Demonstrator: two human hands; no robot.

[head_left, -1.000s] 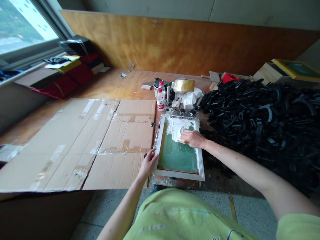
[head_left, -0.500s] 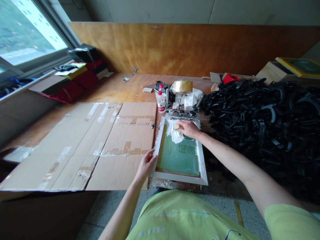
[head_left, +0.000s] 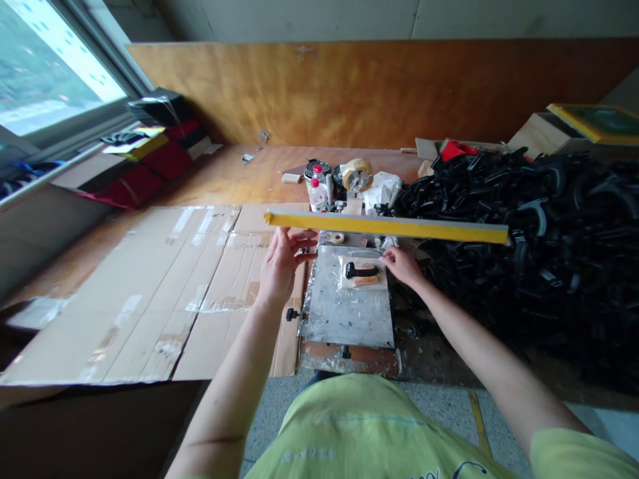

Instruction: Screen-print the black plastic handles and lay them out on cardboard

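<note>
A flat frame (head_left: 389,227), the screen frame with its yellow edge toward me, is raised over the metal base plate (head_left: 349,313). Under its left end is my left hand (head_left: 279,266), its upper fingers at the frame's edge and the others spread to the right. A black curved plastic part (head_left: 362,271) lies on a small taped pad (head_left: 382,279) on the plate. My right hand (head_left: 402,265) reaches in at the pad's right side, fingertips extended close to the pad's edge, with nothing visible in them. The raised frame hides what is on its upper face.
A big heap of black plastic parts (head_left: 499,193) lies to the right. Flattened cardboard (head_left: 210,299) covers the table at left. Bottles with red caps (head_left: 315,193), a roll of tape (head_left: 358,176) and white crumpled material (head_left: 383,189) stand behind the plate.
The screen frame has been tilted up off the base plate, showing the black part. My left hand rose with it. My right hand left the paste-covered squeegee and moved right, slightly lower.
</note>
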